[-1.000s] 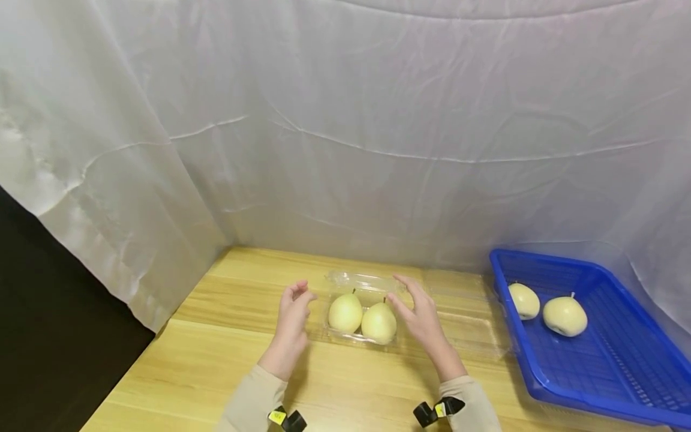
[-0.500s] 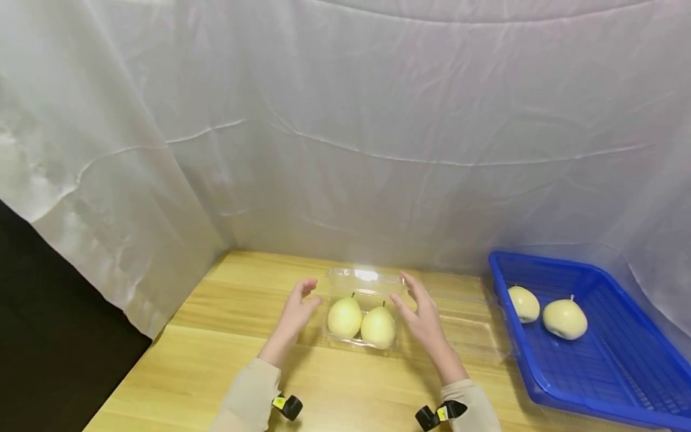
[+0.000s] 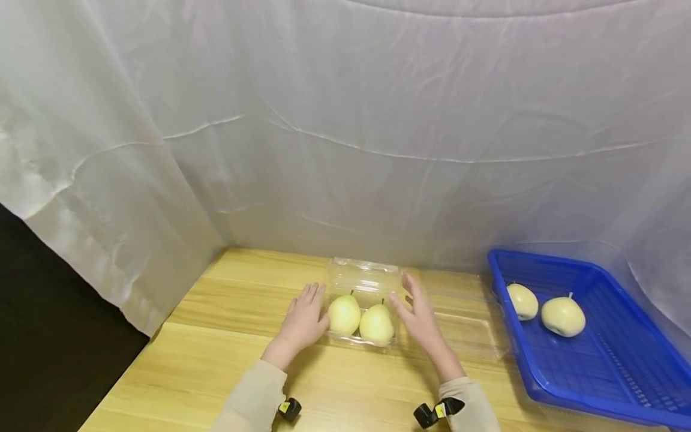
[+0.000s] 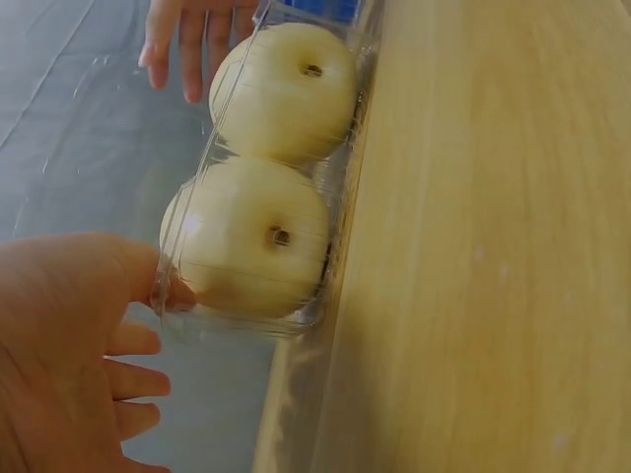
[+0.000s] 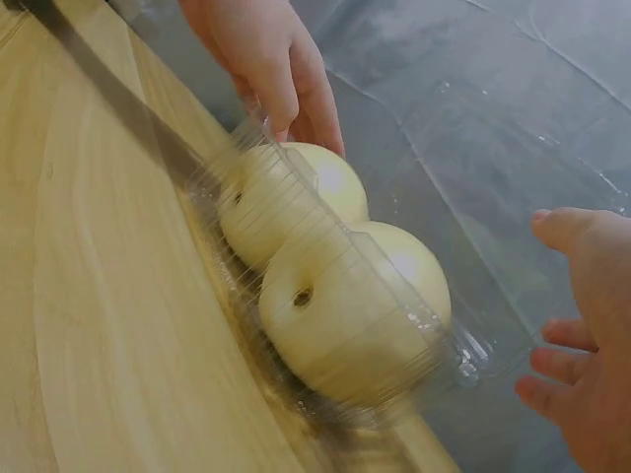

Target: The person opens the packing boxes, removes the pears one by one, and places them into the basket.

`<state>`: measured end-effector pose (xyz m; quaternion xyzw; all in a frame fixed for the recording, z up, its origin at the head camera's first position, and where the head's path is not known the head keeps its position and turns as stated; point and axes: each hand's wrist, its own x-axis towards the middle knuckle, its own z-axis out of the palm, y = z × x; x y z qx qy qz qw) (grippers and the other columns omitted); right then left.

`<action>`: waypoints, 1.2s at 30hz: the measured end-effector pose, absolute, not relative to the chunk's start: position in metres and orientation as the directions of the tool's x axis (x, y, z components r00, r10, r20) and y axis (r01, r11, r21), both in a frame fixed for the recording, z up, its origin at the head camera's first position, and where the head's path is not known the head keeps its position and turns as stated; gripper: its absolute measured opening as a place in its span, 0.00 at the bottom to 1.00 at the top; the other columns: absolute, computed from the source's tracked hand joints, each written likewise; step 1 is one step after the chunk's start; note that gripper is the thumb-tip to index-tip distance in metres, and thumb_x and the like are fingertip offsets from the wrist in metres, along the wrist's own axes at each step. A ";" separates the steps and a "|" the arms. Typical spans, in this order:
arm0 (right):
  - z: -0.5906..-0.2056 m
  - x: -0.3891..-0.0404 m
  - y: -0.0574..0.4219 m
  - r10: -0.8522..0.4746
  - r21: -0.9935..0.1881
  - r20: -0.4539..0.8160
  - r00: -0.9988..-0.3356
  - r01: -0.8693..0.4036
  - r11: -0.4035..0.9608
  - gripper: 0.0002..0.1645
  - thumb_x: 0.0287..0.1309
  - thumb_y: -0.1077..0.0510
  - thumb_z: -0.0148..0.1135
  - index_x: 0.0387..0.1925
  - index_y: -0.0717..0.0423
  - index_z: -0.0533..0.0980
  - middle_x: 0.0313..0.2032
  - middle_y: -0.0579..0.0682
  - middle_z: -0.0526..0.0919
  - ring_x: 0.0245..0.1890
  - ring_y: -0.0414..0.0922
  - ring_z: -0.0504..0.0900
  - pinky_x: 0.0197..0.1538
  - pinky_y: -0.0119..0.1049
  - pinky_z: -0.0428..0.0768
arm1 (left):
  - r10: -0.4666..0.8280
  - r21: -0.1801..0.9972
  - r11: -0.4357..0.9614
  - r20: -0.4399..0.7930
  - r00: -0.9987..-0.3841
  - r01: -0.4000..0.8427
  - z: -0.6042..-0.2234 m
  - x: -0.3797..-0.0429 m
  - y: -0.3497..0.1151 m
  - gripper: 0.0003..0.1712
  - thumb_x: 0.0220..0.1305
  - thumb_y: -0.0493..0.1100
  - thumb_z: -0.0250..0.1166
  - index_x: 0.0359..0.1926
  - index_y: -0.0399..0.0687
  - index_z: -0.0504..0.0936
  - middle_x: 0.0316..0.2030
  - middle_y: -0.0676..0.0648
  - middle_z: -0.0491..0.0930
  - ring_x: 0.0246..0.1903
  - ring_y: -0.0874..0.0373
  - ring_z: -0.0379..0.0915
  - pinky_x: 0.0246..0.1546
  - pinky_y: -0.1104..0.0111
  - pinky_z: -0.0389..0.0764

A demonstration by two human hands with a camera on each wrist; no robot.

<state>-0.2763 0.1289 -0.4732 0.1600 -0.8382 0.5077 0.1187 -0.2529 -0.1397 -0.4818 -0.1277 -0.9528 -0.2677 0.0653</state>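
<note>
Two pale yellow pears [image 3: 376, 324] stand side by side, stems up, in a clear plastic clamshell box [image 3: 353, 341]. Its lid [image 3: 364, 275] is raised at the back. My left hand [image 3: 303, 319] is at the box's left side, fingers extended. In the left wrist view, the left thumb [image 4: 168, 286] is right at the box's rim beside the nearer pear [image 4: 258, 235]. My right hand [image 3: 421, 315] is held just off the right side, thumb and fingers spread, with nothing in it. The right wrist view shows a gap between this right hand [image 5: 592, 335] and the box.
A blue plastic basket [image 3: 531, 366] at the right holds two more pale yellow fruits [image 3: 563, 316]. More clear plastic packaging [image 3: 469, 333] lies on the wooden table [image 3: 345, 384] between box and basket. A grey-white curtain [image 3: 351, 150] hangs behind and at the left.
My left hand has moved right, up to the box, and its fingers have straightened. The lid stands higher at the back. My right hand has hardly moved.
</note>
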 end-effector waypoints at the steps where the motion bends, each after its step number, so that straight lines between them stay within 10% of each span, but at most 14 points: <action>1: -0.474 -0.276 0.129 -0.147 -0.818 0.355 -0.923 -0.383 0.430 0.44 0.66 0.50 0.58 0.75 0.58 0.50 0.72 0.64 0.58 0.71 0.62 0.61 0.70 0.58 0.66 | 0.218 0.470 0.837 0.182 -0.959 0.279 -0.481 -0.252 -0.139 0.37 0.68 0.46 0.53 0.74 0.38 0.55 0.75 0.36 0.52 0.75 0.38 0.44 0.72 0.37 0.49; 19: -0.492 -0.275 0.117 -0.138 -0.874 0.151 -0.979 -0.197 0.444 0.58 0.65 0.43 0.57 0.77 0.50 0.28 0.78 0.58 0.35 0.76 0.63 0.42 0.75 0.61 0.48 | 0.244 0.380 0.886 0.106 -0.964 0.266 -0.484 -0.245 -0.130 0.33 0.71 0.47 0.44 0.73 0.35 0.57 0.74 0.37 0.55 0.75 0.41 0.46 0.72 0.37 0.49; 36: -0.497 -0.279 0.119 -0.183 -0.932 0.084 -0.979 -0.143 0.334 0.58 0.65 0.40 0.55 0.76 0.49 0.28 0.77 0.59 0.31 0.75 0.67 0.44 0.75 0.59 0.48 | 0.229 0.394 0.885 0.098 -0.968 0.249 -0.485 -0.244 -0.130 0.33 0.71 0.45 0.45 0.73 0.34 0.56 0.73 0.36 0.57 0.75 0.40 0.48 0.71 0.36 0.51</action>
